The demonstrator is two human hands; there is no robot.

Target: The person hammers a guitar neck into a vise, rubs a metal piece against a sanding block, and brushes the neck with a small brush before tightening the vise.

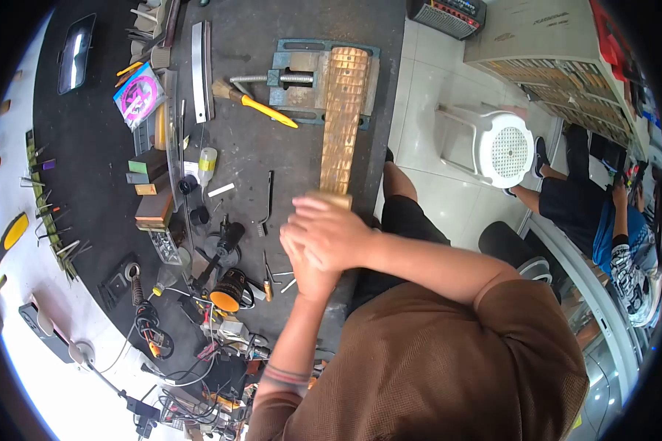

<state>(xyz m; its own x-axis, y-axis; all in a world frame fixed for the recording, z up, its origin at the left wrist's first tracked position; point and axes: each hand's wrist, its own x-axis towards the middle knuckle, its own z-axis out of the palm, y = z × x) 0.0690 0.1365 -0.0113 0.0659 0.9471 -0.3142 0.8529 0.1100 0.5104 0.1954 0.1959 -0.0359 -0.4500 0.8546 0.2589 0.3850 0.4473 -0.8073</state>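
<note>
— Workbench (110,147) first, on your far left: what lies there?

— Dark bench top, crowded. You have a yellow-handled brush (254,103) near the back, a small pale bottle (207,165), stacked blocks (151,192), and a tangle of cables (191,345) at the near edge.

— And the piece under your hands?

— Guitar neck (343,117), long and narrow, warm golden-brown wood with frets crossing it in regular rows. Its far end sits in a grey-green vise (301,73); the near end points toward you, at the bench's right edge.

— How do your hands sit on it?

— Your left hand (309,268) and right hand (327,231) are stacked, the right over the left, fingers curled and pressed together at the neck's near end. A tan block edge (329,198) shows just beyond your fingers. Whether you are pinching it, the view cannot tell.

— Further right?

— Tiled floor, a white plastic stool (504,147), then a seated person (603,220).
</note>
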